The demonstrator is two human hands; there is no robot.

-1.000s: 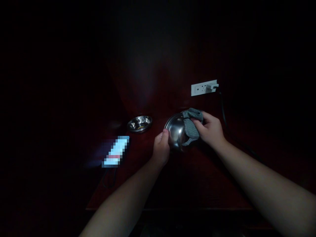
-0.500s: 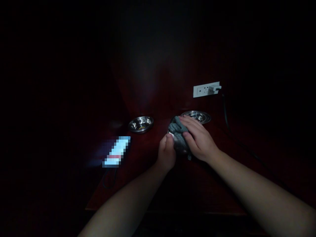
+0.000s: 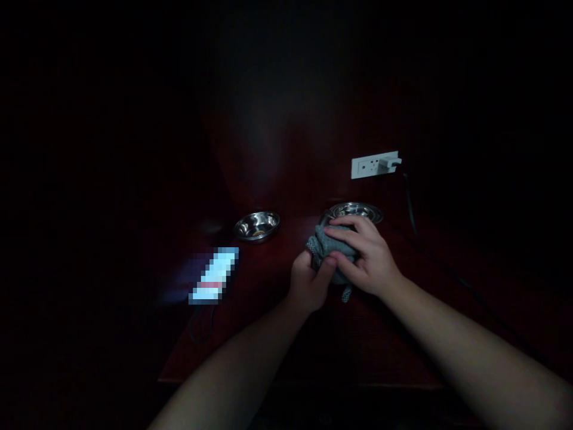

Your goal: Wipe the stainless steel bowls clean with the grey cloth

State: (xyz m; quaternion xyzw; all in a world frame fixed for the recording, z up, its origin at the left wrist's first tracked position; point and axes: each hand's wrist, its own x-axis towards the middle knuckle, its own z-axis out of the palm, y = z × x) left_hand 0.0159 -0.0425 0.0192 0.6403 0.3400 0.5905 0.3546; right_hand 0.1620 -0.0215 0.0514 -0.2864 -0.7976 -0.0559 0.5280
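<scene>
A grey-green cloth is bunched over a metal bowl, which is mostly hidden, with a dark curved edge showing behind the cloth. My left hand grips the bowl from the left, its thumb lying along the near side. Over the top, my right hand presses the cloth with curved fingers. A loose corner of cloth hangs below it. Both hands are above the dark red table, close to the stacked metal dishes.
A shiny metal bowl with something yellow inside stands left of the hands. Nearer lies a lit, blurred phone-like screen with a thin cord. A wall socket holds a white plug, and a dark cable runs down to the right.
My right hand has shifted slightly down and right with the cloth, which now covers more of the bowl. My left thumb has moved right, and the shiny metal beside it is covered.
</scene>
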